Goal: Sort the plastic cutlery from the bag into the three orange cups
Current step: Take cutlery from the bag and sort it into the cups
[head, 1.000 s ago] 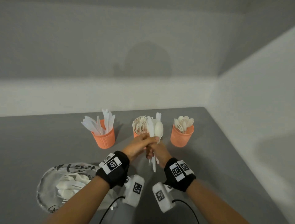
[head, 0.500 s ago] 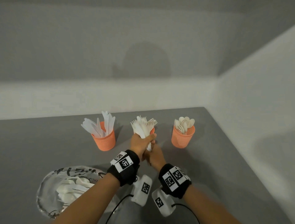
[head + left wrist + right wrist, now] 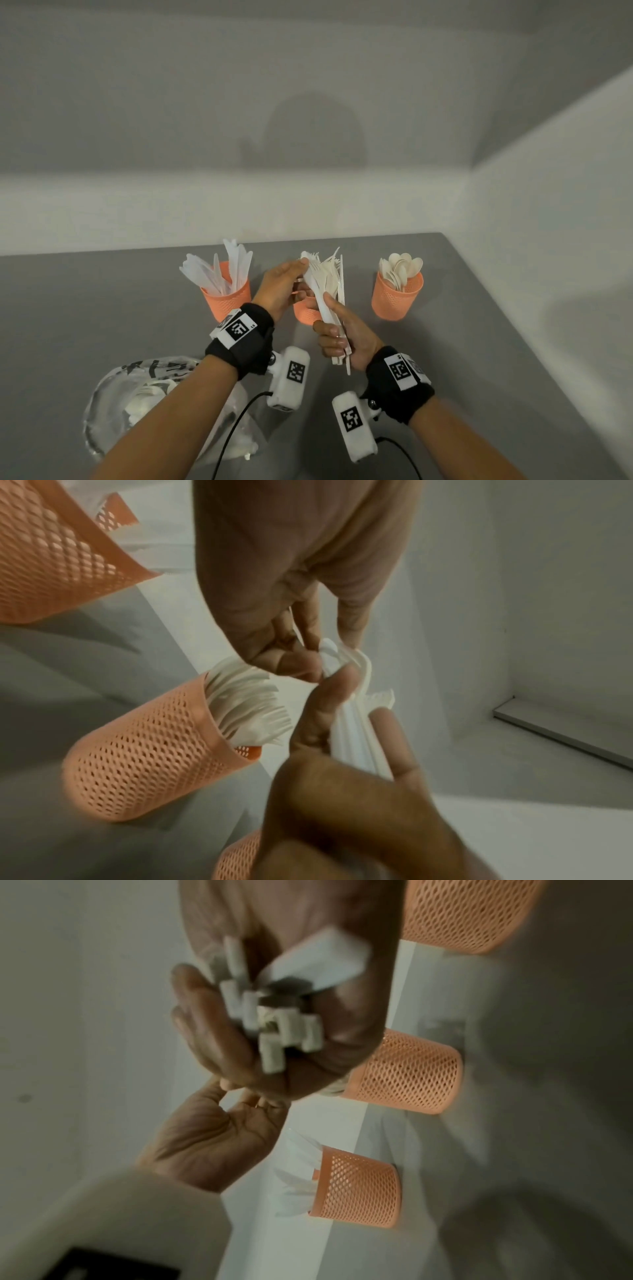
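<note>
My right hand (image 3: 334, 329) grips the handles of a bundle of white plastic cutlery (image 3: 325, 284), held upright over the middle orange cup (image 3: 303, 313), which holds forks. My left hand (image 3: 298, 275) reaches to the bundle's top; in the left wrist view its fingertips (image 3: 308, 656) pinch one white piece (image 3: 329, 651) there. The left orange cup (image 3: 226, 298) holds knives and the right orange cup (image 3: 397, 298) holds spoons. In the right wrist view the handle ends (image 3: 274, 1020) stick out of my curled right hand. The clear printed bag (image 3: 150, 397) with more cutlery lies at the front left.
The grey table (image 3: 102, 325) ends at a white wall close on the right (image 3: 513, 274) and another behind the cups. Cables run from the wrist cameras (image 3: 287, 377) down toward me.
Both hands were clasped together at the middle cup. Now my right hand has drawn back toward me with the bundle, and my left hand has slid up to the bundle's top.
</note>
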`<state>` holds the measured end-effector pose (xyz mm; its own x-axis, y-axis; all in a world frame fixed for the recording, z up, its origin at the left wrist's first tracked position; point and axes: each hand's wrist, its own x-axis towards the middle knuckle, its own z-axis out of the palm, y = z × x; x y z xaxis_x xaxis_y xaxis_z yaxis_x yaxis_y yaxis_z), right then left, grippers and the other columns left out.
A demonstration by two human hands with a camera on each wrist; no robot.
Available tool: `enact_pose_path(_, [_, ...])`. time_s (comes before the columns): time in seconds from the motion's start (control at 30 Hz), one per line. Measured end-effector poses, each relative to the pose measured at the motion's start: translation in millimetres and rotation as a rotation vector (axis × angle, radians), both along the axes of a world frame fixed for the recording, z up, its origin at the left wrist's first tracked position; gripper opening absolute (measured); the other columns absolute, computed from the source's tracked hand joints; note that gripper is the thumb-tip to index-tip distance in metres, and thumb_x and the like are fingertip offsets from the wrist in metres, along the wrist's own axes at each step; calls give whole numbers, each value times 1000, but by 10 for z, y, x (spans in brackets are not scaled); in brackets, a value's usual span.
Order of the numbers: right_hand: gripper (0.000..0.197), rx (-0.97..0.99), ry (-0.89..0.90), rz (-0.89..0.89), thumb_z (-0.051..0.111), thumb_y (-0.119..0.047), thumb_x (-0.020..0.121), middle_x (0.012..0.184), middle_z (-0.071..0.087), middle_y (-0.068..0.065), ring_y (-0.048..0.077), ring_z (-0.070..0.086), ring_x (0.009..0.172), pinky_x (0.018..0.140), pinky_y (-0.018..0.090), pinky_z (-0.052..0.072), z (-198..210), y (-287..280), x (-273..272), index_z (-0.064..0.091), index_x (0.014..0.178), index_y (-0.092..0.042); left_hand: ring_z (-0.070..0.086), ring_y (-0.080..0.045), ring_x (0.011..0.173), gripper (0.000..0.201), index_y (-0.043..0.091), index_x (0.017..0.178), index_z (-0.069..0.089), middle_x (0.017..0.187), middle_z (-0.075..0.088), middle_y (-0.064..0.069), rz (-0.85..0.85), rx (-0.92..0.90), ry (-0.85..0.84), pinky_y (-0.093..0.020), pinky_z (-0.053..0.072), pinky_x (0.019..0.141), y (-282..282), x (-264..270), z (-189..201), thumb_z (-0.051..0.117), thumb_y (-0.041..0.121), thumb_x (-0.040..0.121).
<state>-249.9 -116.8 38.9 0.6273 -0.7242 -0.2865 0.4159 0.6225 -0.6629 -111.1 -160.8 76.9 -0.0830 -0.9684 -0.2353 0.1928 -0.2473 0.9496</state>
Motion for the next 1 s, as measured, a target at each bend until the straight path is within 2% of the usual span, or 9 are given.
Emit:
enact_pose_path(0.07, [47,1,-12,12,78,-51,63,41,40,-9,2,33,27,30,13,31,-8,-4,7,59,97,-26,52,-8,49,19,10,83,59,68,57,-3,-18,14,31,-15,48,47,-25,21,2,48,21,95])
enact_pose_path(0.13, [46,-9,4,4,80,-47,62,40,38,-9,2,31,27,30,13,30,3,4,17,62,99,-26,51,-6,44,21,8,85,58,67,53,-4,-32,27,68,-16,47,45,-39,26,7,46,20,96])
enact_pose_path(0.27, [29,-30,113,-78,58,-32,82,41,38,-8,2,28,27,31,11,25,25,29,38,58,111,-26,48,-6,41,20,4,95,55,65,50,-4,-58,34,62,-16,44,42,-55,38,8,44,20,97])
enact_pose_path(0.4, [17,-51,208,-163,55,-30,85,48,50,-7,2,31,28,32,12,29,85,59,76,51,98,-20,50,-4,40,22,9,84,57,59,57,0,-17,29,48,-15,45,44,-63,53,-10,43,19,97])
enact_pose_path(0.5, [13,-122,334,-191,50,-27,93,50,60,-6,3,36,29,33,14,33,125,85,117,52,96,-15,49,-6,39,23,4,89,57,65,56,-6,33,27,17,-18,45,45,-72,71,-69,44,21,97])
enact_pose_path(0.63, [22,-191,384,-240,49,-25,95,74,69,6,5,41,31,35,16,36,121,112,194,54,114,-16,52,-9,46,25,6,81,55,55,56,-1,115,-1,-92,-24,46,56,-83,55,-121,44,22,97])
enact_pose_path(0.83, [33,-319,502,-348,49,-17,95,81,69,10,8,50,35,36,18,40,123,121,259,45,126,-6,58,-28,70,28,12,66,48,74,59,-17,285,-135,-438,-44,52,73,-108,103,-140,49,19,94])
enact_pose_path(0.9, [39,-359,528,-370,47,-14,96,87,65,12,4,55,37,34,15,39,121,131,287,38,132,-1,55,-27,68,31,11,64,43,70,55,-16,289,-185,-555,-40,50,67,-110,104,-128,50,19,93])
enact_pose_path(1.0, [44,-394,533,-396,46,-14,97,87,61,10,5,57,40,34,16,38,88,126,338,32,137,-1,47,-23,63,33,14,61,37,61,46,-8,304,-209,-618,-29,36,53,-116,108,-116,50,17,91])
